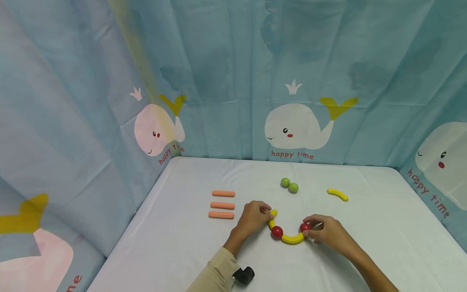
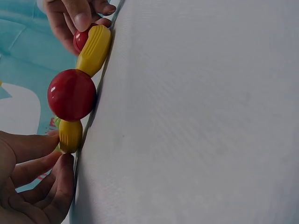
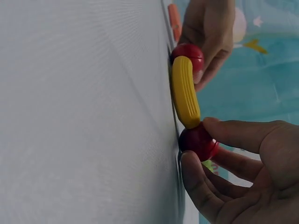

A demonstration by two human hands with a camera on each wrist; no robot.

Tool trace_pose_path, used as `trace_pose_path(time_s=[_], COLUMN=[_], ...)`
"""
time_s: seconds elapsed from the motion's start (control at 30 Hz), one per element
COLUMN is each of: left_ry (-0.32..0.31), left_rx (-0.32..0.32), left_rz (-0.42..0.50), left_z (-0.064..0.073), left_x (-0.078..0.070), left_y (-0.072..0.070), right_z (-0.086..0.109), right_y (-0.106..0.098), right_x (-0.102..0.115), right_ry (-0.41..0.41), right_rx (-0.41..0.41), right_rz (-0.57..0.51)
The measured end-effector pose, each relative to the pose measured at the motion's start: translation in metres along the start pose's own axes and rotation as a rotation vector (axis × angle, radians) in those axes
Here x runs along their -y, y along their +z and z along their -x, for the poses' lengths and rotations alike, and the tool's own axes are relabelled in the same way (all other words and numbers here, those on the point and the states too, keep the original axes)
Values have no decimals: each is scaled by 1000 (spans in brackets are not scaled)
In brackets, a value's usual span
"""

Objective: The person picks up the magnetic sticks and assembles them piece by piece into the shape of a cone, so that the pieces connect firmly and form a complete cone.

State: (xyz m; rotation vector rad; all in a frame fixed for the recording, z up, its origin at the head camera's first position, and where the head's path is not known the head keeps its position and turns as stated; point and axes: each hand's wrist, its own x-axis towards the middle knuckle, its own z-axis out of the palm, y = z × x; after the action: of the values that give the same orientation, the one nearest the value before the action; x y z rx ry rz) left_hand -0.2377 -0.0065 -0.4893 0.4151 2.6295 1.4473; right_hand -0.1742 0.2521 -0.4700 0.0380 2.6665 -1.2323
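On the white table, two yellow toy bananas and two red balls lie end to end in a curve. My left hand (image 1: 254,217) pinches the upright left banana (image 1: 271,224) between thumb and fingers. Below it sits one red ball (image 1: 277,232), touching the second banana (image 1: 293,239) at the bottom of the curve. At that banana's right end, my right hand (image 1: 327,232) pinches the other red ball (image 1: 305,228). The right wrist view shows thumb and fingertips on either side of this ball (image 3: 198,142), right against the banana's tip (image 3: 186,92).
Three orange sticks (image 1: 222,205) lie in parallel left of the hands. Two green balls (image 1: 285,182) sit side by side farther back, and another yellow banana (image 1: 337,194) lies at the back right. Blue curtains (image 1: 226,81) with whale prints stand behind the table (image 1: 175,243).
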Motion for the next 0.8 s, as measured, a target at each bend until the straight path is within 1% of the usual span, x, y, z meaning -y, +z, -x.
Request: trace_pose_path(time_s=[0.3,0.53,0.8], left_ry=[1,-12,-1], left_rx=[7,13,12], left_rz=[-17,-5,4], left_z=[-6,-5,-5], left_x=[0,-3,-3], left_y=[1,0,0], right_z=[3,4,5], right_y=[2,3,4], right_x=[0,0,0], right_ry=[9,12,17], right_rx=[-4,-4,-6], right_rz=[-2,-2,-4])
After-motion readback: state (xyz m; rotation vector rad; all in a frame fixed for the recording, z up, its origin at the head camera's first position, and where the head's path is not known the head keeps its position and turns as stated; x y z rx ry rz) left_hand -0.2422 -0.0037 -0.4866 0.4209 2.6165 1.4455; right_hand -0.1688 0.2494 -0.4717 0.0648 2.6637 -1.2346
